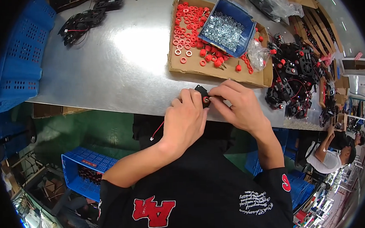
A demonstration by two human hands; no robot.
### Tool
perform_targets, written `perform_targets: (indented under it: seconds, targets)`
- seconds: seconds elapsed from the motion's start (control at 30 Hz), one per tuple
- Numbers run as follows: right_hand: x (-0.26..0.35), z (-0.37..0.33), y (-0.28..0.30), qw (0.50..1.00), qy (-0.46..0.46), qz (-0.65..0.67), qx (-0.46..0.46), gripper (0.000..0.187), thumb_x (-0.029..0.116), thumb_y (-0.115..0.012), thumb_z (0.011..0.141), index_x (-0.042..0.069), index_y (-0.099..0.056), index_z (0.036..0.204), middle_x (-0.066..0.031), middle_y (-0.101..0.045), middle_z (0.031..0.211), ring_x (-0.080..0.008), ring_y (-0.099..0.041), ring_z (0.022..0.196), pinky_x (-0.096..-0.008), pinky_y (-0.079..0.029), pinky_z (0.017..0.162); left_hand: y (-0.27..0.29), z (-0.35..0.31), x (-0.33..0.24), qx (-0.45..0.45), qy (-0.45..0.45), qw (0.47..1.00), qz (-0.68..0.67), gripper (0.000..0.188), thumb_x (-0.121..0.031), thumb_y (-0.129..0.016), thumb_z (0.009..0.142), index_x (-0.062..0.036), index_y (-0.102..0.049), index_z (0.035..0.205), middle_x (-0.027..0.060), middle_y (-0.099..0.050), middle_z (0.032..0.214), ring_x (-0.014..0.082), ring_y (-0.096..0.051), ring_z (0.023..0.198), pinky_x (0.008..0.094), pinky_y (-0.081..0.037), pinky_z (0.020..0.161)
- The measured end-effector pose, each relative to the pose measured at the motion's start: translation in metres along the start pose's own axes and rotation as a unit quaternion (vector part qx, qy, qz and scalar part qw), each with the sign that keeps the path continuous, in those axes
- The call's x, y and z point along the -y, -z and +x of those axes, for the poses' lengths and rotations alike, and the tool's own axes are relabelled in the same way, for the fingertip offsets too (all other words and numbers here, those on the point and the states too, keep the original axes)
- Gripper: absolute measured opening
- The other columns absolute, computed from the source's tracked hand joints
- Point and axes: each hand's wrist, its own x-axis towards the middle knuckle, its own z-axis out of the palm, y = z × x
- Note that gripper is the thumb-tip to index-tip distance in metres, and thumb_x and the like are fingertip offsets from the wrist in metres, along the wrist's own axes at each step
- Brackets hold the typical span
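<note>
Near the front edge of the steel table, my left hand point(185, 115) is closed around a small black plastic part point(201, 89). A thin red wire with a white plug point(152, 138) hangs down beside that hand. On the part's right side sits a red ring with a metal middle point(206, 99). My right hand point(240, 105) pinches thumb and finger together right at this metal middle; whatever is between the fingertips is too small to make out.
Beyond my hands lies a cardboard tray point(226, 75) of red rings and red-capped terminals. In it, a blue bin point(249, 24) holds small metal nuts. Black assemblies point(291, 71) pile up at the right. Blue crates point(25, 60) stand left; people point(327, 158) sit far right.
</note>
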Motion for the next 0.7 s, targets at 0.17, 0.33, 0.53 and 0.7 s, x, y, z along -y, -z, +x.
perform_targets:
  seconds: [0.17,0.33,0.53,0.7]
  targets:
    - [-0.006,-0.001,-0.003,0.987,0.155,-0.047,-0.013,0.027,0.002,-0.074,0.076,0.008,-0.071,0.102,-0.0060,-0.064,0.092,-0.0248,-0.064,0.079,-0.0358,-0.053,0.066,-0.002,-0.006,0.002,-0.030,-0.016,0.999,-0.037,0.056,-0.030,-0.068,0.088,0.0086,-0.045,0.123,0.0153,-0.052,0.096,0.0300,-0.063,0.070,0.0353,-0.053,0.054]
    - [-0.016,-0.013,-0.017,0.970,0.215,-0.112,0.002,0.038,0.005,-0.074,0.073,0.010,-0.070,0.111,-0.0046,-0.062,0.102,-0.0210,-0.061,0.079,-0.0332,-0.052,0.071,0.003,-0.001,0.015,0.025,-0.046,0.993,-0.106,0.060,-0.023,-0.070,0.084,0.0107,-0.042,0.125,0.0207,-0.053,0.102,0.0363,-0.065,0.078,0.0425,-0.054,0.058]
    - [-0.025,-0.019,-0.024,0.949,0.258,-0.180,-0.022,0.040,0.010,-0.072,0.073,0.004,-0.070,0.112,-0.0061,-0.059,0.106,-0.0203,-0.060,0.081,-0.0335,-0.051,0.073,0.005,0.004,0.019,0.063,-0.056,0.989,-0.123,0.060,-0.023,-0.070,0.084,0.0113,-0.042,0.124,0.0225,-0.054,0.104,0.0387,-0.066,0.079,0.0453,-0.054,0.060]
    - [-0.027,-0.020,-0.024,0.941,0.293,-0.155,-0.071,0.033,0.010,-0.071,0.075,0.000,-0.070,0.107,-0.0068,-0.061,0.103,-0.0204,-0.061,0.080,-0.0336,-0.052,0.070,0.008,0.003,0.017,0.060,-0.053,0.991,-0.112,0.061,-0.023,-0.070,0.085,0.0122,-0.041,0.126,0.0226,-0.055,0.104,0.0389,-0.066,0.079,0.0452,-0.054,0.060]
